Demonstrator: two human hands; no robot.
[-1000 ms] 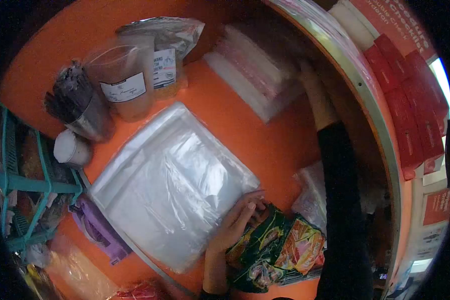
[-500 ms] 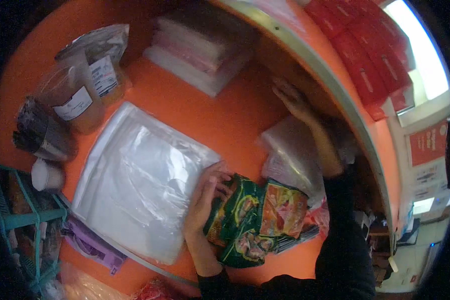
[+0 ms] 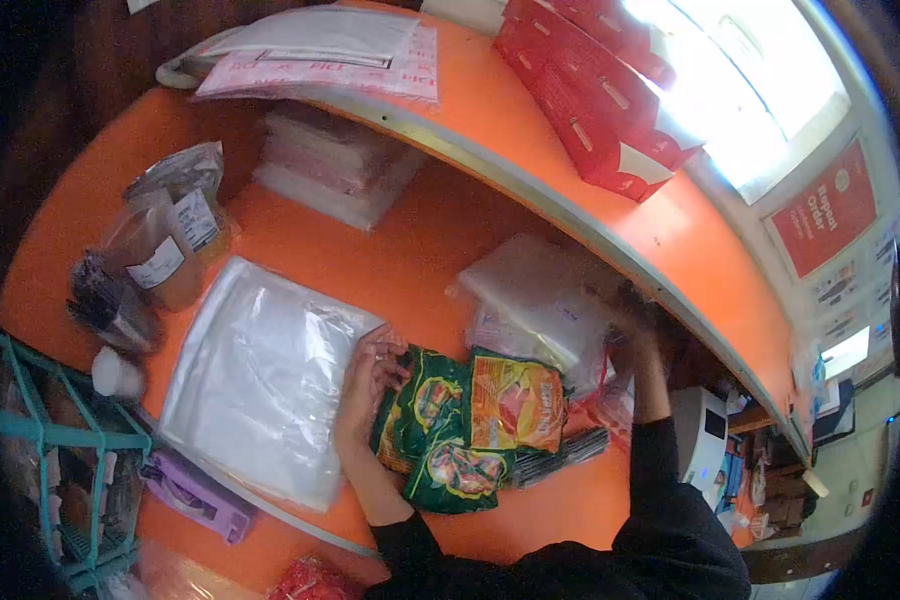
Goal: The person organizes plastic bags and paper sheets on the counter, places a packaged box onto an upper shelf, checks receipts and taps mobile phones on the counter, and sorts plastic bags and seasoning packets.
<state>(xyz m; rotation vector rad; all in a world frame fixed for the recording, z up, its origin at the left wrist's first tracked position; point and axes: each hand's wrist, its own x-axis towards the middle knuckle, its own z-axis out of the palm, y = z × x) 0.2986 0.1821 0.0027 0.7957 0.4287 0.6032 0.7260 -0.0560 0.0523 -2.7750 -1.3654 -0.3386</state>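
Fingers spread, my left hand [image 3: 368,385] rests at the right edge of a stack of clear plastic bags [image 3: 270,385], beside the green packets [image 3: 435,400]. An orange packet [image 3: 516,403] lies against the green ones. My right hand [image 3: 625,310] is in shadow under the shelf, near the right edge of another pile of clear bags [image 3: 535,300]; its fingers are blurred and dark. Black wrapped sticks [image 3: 565,457] lie below the orange packet.
An orange shelf [image 3: 590,230] with red boxes [image 3: 600,110] crosses above. At left are labelled pouches [image 3: 160,265], a cup of dark utensils [image 3: 115,310], a white cup [image 3: 117,375], a teal basket [image 3: 70,437] and a purple dispenser [image 3: 195,497]. A white machine [image 3: 703,440] stands right.
The view has swung up and right, showing more of the shelf. My right hand has moved from the back of the table to the right-hand bag pile. My left hand remains by the bag stack.
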